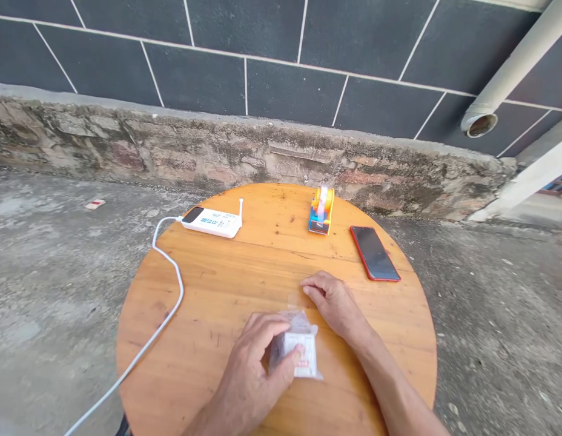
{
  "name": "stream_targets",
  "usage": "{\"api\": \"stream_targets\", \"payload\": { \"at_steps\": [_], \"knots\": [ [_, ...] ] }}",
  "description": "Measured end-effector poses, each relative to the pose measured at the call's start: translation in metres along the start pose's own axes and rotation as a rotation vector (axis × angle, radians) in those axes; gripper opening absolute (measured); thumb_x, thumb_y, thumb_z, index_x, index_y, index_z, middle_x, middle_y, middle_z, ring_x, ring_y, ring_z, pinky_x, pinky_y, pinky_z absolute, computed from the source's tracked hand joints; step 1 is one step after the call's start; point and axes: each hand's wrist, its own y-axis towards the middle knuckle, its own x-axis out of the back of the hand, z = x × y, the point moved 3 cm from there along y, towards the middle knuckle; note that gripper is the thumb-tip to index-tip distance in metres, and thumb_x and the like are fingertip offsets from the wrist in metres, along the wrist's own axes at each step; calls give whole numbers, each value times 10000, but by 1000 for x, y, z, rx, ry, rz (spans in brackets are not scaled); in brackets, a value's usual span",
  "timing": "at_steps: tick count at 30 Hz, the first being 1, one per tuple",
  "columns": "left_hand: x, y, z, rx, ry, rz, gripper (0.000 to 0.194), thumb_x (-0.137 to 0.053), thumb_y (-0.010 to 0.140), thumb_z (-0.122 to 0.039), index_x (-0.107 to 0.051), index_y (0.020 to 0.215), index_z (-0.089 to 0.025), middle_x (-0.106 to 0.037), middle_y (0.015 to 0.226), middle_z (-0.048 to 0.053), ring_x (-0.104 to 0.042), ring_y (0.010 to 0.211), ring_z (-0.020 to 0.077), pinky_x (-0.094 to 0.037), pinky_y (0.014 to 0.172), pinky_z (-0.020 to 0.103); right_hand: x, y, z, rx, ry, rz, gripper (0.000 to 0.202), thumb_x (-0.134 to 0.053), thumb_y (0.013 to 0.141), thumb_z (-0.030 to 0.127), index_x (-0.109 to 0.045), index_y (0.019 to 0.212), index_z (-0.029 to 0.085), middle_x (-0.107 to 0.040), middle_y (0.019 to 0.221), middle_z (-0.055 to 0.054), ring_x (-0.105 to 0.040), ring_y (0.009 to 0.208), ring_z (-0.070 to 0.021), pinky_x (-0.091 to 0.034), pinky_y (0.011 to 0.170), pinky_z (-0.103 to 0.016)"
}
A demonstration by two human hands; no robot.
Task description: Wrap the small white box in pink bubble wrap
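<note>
My left hand (258, 357) grips a small white packet (306, 345) in clear plastic wrapping, which lies on the round wooden table (208, 290). Its fingers rest along the far left edge, while the thumb presses on top, partly covering a label with red print. From the far end of the packet a faint strip of clear tape (295, 299) reaches towards my right hand (330, 300). The thumb and forefinger of that hand are pinched together at the strip's edge, just above the tabletop. A blue and yellow tape dispenser (321, 212) with a roll stands farther back.
At the back left lies a white device (212, 222) with a small antenna, its white cable (178, 272) curving off the table's left side. A red-edged phone (375, 253) lies to the right. A stone-based wall (217, 145) with a pipe (512, 79) stands behind.
</note>
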Motion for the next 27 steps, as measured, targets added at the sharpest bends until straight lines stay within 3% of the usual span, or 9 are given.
{"api": "stream_targets", "payload": {
  "at_steps": [6,18,24,27],
  "knots": [
    [1,0,-1,-18,-42,12,217,-597,803,-147,-567,1001,-232,-640,1026,30,-580,982,184,-505,832,318,-6,3,9,17,-152,36,174,-553,848,130,-694,907,212,-656,891,-31,-609,843,-167,-438,754,-273],
    [1,0,2,79,-57,38,176,-613,802,-207,-598,976,-232,-651,1043,35,-577,1007,204,-497,859,344,-12,7,20,38,-194,67,176,-501,813,61,-549,692,181,-575,773,-14,-524,713,-137,-373,659,-248],
    [0,-1,4,103,-68,54,177,-613,803,-214,-601,978,-234,-650,1056,38,-571,1022,207,-488,874,355,-6,4,16,29,-131,71,144,-467,860,105,-540,766,185,-600,741,1,-540,681,-133,-399,635,-242],
    [0,-1,3,104,-66,56,178,-614,797,-209,-605,974,-227,-652,1049,49,-575,1013,215,-490,869,365,-6,3,13,50,-105,66,157,-479,860,101,-605,883,193,-641,859,-15,-579,791,-146,-429,714,-256]
  ]
}}
